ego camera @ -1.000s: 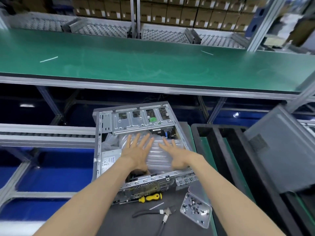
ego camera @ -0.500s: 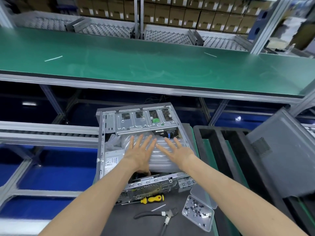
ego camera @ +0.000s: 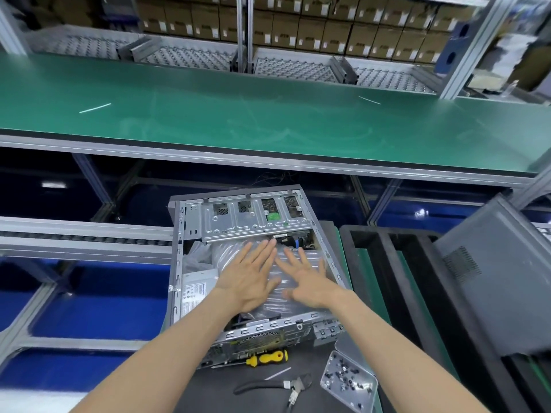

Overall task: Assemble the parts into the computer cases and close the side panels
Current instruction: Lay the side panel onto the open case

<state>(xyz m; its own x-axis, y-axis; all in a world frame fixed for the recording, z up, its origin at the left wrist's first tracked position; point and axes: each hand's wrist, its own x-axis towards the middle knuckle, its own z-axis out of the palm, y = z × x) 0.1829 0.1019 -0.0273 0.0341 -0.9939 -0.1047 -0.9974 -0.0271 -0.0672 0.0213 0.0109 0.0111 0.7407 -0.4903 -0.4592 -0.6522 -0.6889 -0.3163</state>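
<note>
The left hand (ego camera: 249, 278) lies flat with fingers straight and spread, palm down on the clear plastic bag (ego camera: 280, 281) inside the open computer case (ego camera: 256, 272); it grasps nothing. Just to its right, the right hand (ego camera: 310, 283) is likewise released, fingers splayed and pressed on the same bag, the two hands' fingertips nearly meeting above the bag's middle.

The case lies on its side with the open face up, on a dark mat at the near edge of the workstation. It is a grey sheet-metal box with stamped slots along its rims. At the case's far end sits a ribbed steel drive cage (ego camera: 253, 217) with vented cut-outs and a small green tab. At the case's left wall a boxy power supply (ego camera: 195, 290) shows a white printed label. The bag is glossy and crinkled, ridged in bands.

In front of the case lie a yellow-and-black-handled screwdriver (ego camera: 265, 357), black-handled pliers (ego camera: 277, 386) and a clear rectangular tray of small dark screws (ego camera: 347, 380). Right of the case, a grey side panel (ego camera: 489, 272) with a perforated vent leans tilted against a black slotted foam rack (ego camera: 384, 263).
</note>
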